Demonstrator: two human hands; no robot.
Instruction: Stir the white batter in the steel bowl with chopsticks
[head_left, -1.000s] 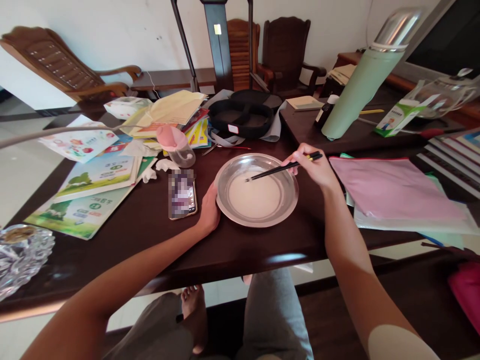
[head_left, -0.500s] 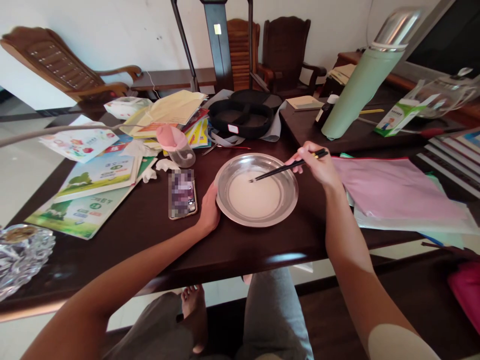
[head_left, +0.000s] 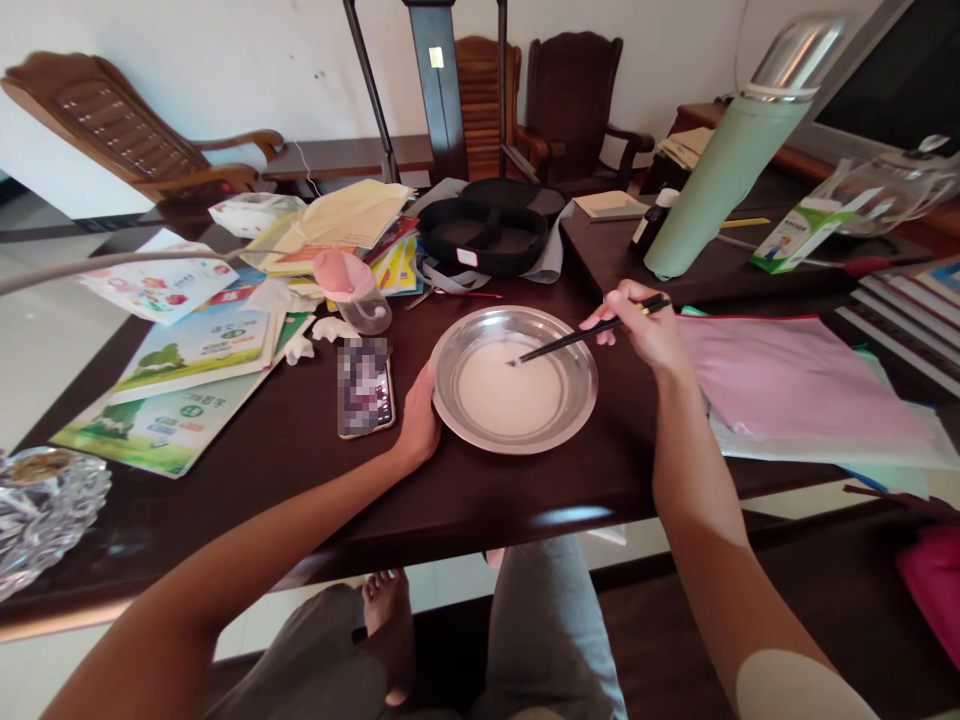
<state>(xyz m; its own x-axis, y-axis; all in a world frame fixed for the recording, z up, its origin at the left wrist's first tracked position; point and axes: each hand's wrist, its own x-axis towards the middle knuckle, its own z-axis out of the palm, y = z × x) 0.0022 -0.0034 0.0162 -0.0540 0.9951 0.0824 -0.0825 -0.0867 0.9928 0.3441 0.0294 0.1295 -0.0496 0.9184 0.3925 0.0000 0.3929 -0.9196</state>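
Note:
A round metal basin [head_left: 577, 412] stands on the dark table, with a pale whitish liquid or batter [head_left: 502, 395] covering its bottom. Against its left rim rests my left hand [head_left: 421, 412], fingers curled at the side and partly hidden by the basin. My right hand [head_left: 634, 318] is closed around black chopsticks [head_left: 574, 338], held slanting over the right rim. Their tips reach the whitish contents near the middle of the basin. Just left of my left hand lies a phone [head_left: 366, 388] with a blurred screen.
Books [head_left: 176, 400], a pink-lidded cup [head_left: 352, 285] and crumpled tissues are on the left. Behind the basin sits an open black case [head_left: 484, 235]. A green thermos [head_left: 731, 170] and pink folder [head_left: 795, 380] are on the right. A glass dish [head_left: 52, 520] stands near left.
My right hand and the chopsticks have shifted slightly to the right, and the tips moved right within the basin. My left hand and the basin have stayed nearly in place.

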